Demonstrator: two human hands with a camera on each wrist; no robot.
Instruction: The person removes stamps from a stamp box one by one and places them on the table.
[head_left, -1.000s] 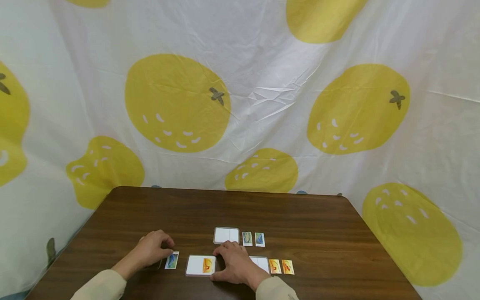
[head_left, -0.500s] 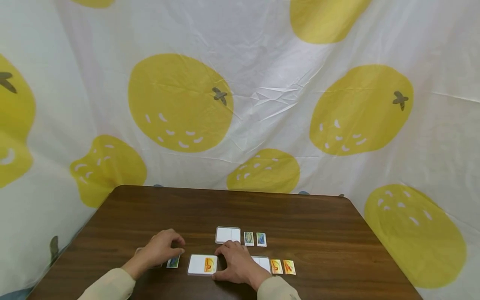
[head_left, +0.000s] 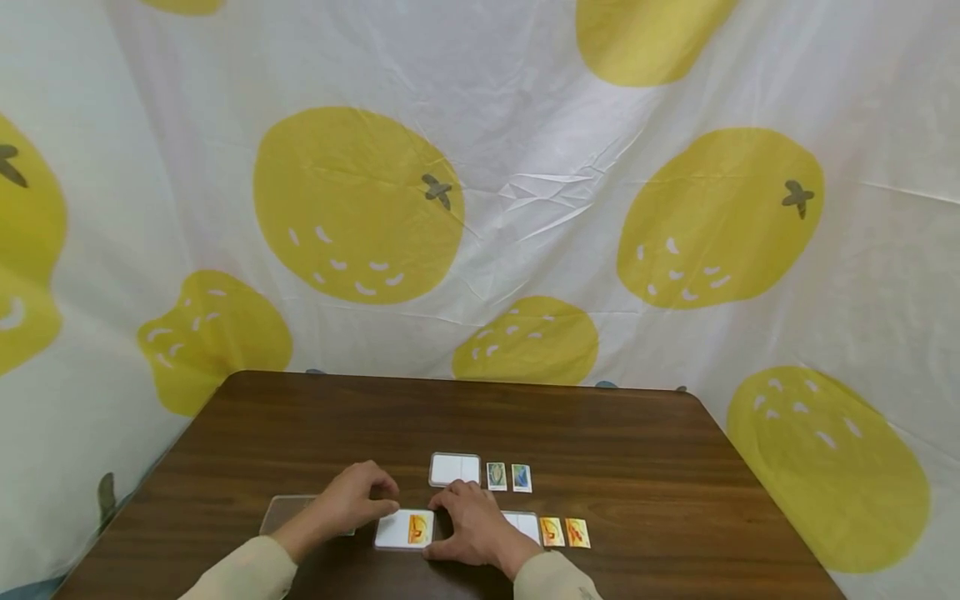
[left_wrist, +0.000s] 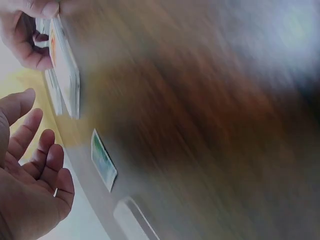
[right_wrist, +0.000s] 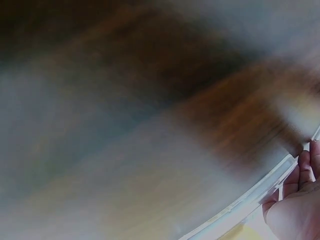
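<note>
A flat clear-edged case (head_left: 391, 531) with a white insert and an orange stamp-like picture (head_left: 420, 528) lies at the front middle of the table. My right hand (head_left: 474, 527) holds its right end, thumb at the near corner and fingertips at the far corner. My left hand (head_left: 347, 505) hovers by the case's left end, fingers loosely bent and nothing between them. In the left wrist view a small blue-green stamp-like picture (left_wrist: 104, 162) lies below that hand; the head view has it hidden. A clear case (head_left: 279, 510) is partly covered by the left forearm.
Another white case (head_left: 453, 470) sits farther back, beside a green picture (head_left: 497, 477) and a blue picture (head_left: 521, 478). Partly behind the right hand is a third white case (head_left: 525, 525), next to two orange pictures (head_left: 552, 532). A fruit-print curtain hangs behind the brown table (head_left: 360, 417).
My left hand has moved right, from over the blue-green picture to the held case's left end, uncovering part of the clear case. The right hand has kept its hold.
</note>
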